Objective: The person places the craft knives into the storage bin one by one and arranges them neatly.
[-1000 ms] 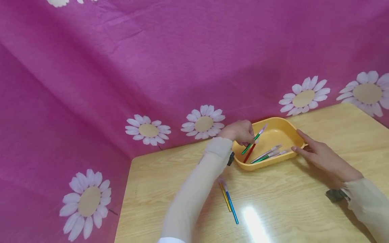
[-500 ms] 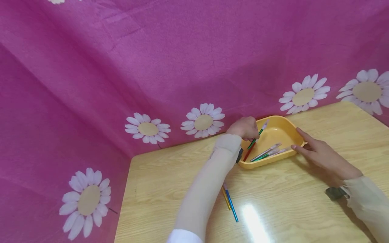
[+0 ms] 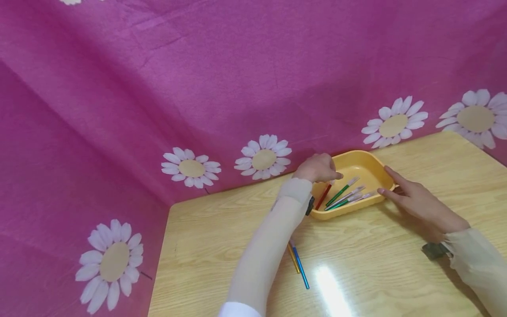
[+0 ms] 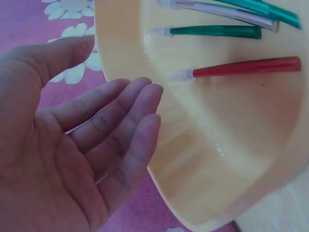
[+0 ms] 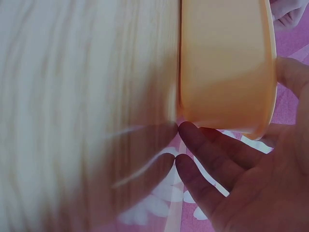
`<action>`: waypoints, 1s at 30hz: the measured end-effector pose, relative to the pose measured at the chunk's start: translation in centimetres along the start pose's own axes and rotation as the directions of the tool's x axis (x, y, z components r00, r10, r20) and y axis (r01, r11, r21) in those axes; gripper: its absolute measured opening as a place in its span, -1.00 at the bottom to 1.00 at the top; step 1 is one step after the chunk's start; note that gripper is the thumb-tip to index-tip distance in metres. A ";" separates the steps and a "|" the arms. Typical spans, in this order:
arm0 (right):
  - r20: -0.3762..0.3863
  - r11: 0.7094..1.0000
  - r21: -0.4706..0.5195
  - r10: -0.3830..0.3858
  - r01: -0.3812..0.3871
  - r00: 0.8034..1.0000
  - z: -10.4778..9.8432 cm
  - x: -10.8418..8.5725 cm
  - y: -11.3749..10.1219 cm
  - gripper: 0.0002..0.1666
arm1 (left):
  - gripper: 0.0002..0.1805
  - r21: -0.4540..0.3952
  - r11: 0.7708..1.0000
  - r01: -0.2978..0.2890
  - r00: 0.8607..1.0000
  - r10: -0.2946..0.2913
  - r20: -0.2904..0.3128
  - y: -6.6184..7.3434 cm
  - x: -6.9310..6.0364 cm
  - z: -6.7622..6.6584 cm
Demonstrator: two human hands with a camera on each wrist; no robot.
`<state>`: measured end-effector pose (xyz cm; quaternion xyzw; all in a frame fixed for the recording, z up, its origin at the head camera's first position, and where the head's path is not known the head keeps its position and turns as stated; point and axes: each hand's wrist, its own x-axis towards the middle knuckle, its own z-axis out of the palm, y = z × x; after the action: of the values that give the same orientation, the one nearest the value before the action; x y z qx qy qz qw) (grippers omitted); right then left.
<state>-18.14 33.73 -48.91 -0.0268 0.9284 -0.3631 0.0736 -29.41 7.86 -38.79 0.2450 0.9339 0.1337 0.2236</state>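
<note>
My left hand hovers over the left end of a yellow tray. The left wrist view shows that hand empty, fingers loosely bent and apart, beside a red pen and a green pen. In the head view the red pen and green pen lie in the tray near a silver pen and another green one; all have pale tips. My right hand touches the tray's right end with fingers extended; the right wrist view shows this hand against the tray's outer wall.
A blue pen and a gold pen lie on the wooden table, left of the tray and partly behind my left forearm. A magenta cloth with white daisies hangs behind and left of the table.
My left hand moved right over the tray, then let go of the green pen, which now lies inside. The tray's left part shifted slightly right. My right hand stayed at its end.
</note>
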 end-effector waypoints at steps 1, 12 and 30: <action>0.004 1.000 0.003 0.003 -0.003 1.000 0.0 0.0 0.1 0.08 | -0.66 -0.006 1.000 -0.007 1.000 0.007 -0.012 -0.1 -0.1 0.0; 0.018 0.999 0.033 -0.010 0.010 1.000 0.2 -0.1 -0.1 0.08 | -0.58 -0.110 0.971 -0.212 0.958 0.184 -0.221 -2.1 -3.0 0.2; 0.057 0.996 0.093 0.010 -0.015 0.998 -0.2 -0.5 -0.1 0.07 | -0.73 -0.242 0.935 -0.260 0.912 0.155 -0.380 -5.3 -8.9 2.0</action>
<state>-17.68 33.80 -48.62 -0.0276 0.9082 -0.4045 0.1033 -23.60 -0.89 -39.28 0.2804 0.8976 0.3331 0.0691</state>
